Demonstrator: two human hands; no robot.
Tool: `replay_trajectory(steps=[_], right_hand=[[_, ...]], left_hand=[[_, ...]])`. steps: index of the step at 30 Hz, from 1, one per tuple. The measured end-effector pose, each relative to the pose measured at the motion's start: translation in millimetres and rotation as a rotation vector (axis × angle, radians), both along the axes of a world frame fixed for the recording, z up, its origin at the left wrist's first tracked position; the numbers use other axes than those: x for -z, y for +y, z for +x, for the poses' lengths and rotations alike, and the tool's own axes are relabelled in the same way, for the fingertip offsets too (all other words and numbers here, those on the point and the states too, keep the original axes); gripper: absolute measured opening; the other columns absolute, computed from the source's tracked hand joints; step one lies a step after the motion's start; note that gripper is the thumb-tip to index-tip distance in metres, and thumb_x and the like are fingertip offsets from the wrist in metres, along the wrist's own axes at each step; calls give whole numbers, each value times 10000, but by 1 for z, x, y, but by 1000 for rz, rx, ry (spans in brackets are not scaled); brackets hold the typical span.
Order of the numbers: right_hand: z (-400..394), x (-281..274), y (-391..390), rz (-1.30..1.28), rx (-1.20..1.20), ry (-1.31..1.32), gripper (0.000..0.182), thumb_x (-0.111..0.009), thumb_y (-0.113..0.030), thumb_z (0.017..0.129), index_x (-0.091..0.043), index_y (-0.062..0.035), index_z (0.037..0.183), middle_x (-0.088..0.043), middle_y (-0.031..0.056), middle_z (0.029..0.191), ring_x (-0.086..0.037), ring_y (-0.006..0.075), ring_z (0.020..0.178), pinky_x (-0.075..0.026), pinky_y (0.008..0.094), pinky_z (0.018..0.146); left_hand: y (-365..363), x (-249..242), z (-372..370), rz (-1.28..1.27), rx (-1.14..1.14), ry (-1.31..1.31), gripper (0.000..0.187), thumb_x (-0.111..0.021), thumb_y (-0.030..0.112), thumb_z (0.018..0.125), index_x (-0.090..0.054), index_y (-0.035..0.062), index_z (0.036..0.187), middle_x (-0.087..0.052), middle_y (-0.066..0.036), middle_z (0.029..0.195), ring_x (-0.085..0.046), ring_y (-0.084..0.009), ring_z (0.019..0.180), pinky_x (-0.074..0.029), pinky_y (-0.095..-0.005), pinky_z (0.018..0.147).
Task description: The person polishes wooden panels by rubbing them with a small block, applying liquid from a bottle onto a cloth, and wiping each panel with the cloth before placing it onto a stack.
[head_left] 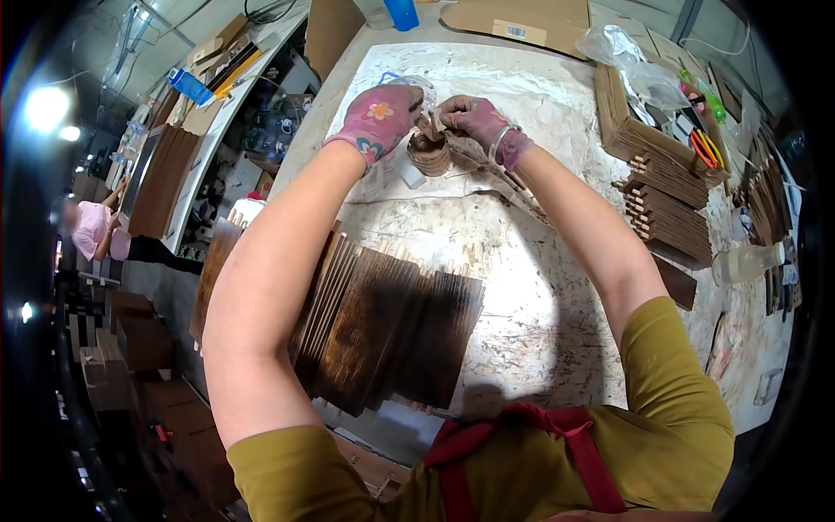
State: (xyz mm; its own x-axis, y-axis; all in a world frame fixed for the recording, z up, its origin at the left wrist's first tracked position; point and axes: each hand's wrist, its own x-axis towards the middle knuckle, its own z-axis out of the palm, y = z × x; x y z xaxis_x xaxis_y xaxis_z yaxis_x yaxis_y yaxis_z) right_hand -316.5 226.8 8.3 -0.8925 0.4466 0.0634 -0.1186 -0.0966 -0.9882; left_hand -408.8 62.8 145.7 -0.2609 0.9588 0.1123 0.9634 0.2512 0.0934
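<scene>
My left hand (383, 115), in a pink glove with a flower print, is closed with its fingertips over a small round brown-stained container (429, 159). My right hand (474, 120), gloved and wearing a bracelet at the wrist, pinches near the same rim from the other side. A small brownish piece shows between the fingertips, and I cannot tell what it is. Beside the container lies a small white block (412, 177). Dark-stained wooden boards (383, 322) with pegs along their ends lie in an overlapping row below my left hand, partly covered by my forearm.
Stacked peg-ended wooden pieces (665, 213) sit at the right, below a cardboard box (635, 130) holding plastic bags and tools. Near the right edge lies a clear bottle (748, 264). A blue cup (401, 13) stands at the back. Another person (91, 228) works at the far left.
</scene>
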Motion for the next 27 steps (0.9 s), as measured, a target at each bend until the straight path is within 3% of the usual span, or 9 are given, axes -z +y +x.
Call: replay_trajectory(steps=[1,4,8,12,15,18,23,26,27], right_hand=[[-2,1,2,22,65,-55,141,-675,-87,874,-706,-41,1003,-668,15,852,-579,76,697,-504,226,668],[6,-4,3,-116,55,-106,151,-672,-104,904,-677,-39,1040,-659,-8,857,-605,85,729,-514,229,678],[12,12,13,-372,-146,-86,140,-623,-102,933,-640,-50,1062,-665,11,863,-610,93,707,-526,248,631],[15,16,14,-404,-311,-17,132,-603,-99,939,-623,-25,1047,-658,40,851,-626,118,680,-540,256,591],[16,6,3,-259,20,-154,137,-588,-91,944,-608,-18,1059,-657,55,837,-638,140,664,-554,269,592],[22,3,9,-437,-104,-130,184,-611,-115,934,-632,-28,1095,-665,41,872,-630,111,740,-520,247,557],[35,2,10,-714,-315,-10,266,-549,-121,979,-565,-7,1218,-664,80,1021,-651,157,803,-554,295,600],[37,3,12,-723,-264,-38,239,-580,-124,953,-607,-10,1162,-676,79,971,-645,151,795,-538,279,620],[35,2,10,-579,-190,-56,235,-592,-126,935,-621,-5,1135,-680,82,939,-643,157,790,-534,287,627]], left_hand=[[0,-2,0,-24,-21,5,267,-623,137,792,-655,60,1046,-678,-191,976,-641,-380,939,-508,-441,797],[0,-5,0,-81,-61,40,283,-621,131,789,-655,63,1061,-674,-197,996,-635,-376,964,-502,-441,818],[1,-6,7,-130,-71,97,291,-613,118,793,-654,81,1078,-670,-185,1019,-630,-369,982,-499,-444,826],[4,-1,6,-71,63,75,281,-605,104,804,-649,95,1081,-675,-172,1015,-640,-370,956,-508,-447,800],[3,0,6,-59,110,107,274,-610,108,810,-646,106,1082,-677,-171,1006,-647,-369,935,-512,-447,783],[2,-4,8,-85,83,193,239,-587,105,835,-648,117,1067,-677,-169,996,-648,-362,932,-512,-450,771],[4,0,5,-68,86,207,210,-520,106,880,-647,116,1048,-683,-157,975,-656,-353,920,-512,-455,760],[4,2,3,-111,84,228,211,-507,119,893,-649,117,1048,-687,-153,967,-659,-351,916,-511,-456,761],[4,2,3,-140,85,239,212,-506,124,895,-650,117,1050,-688,-152,966,-660,-350,915,-511,-456,762]])
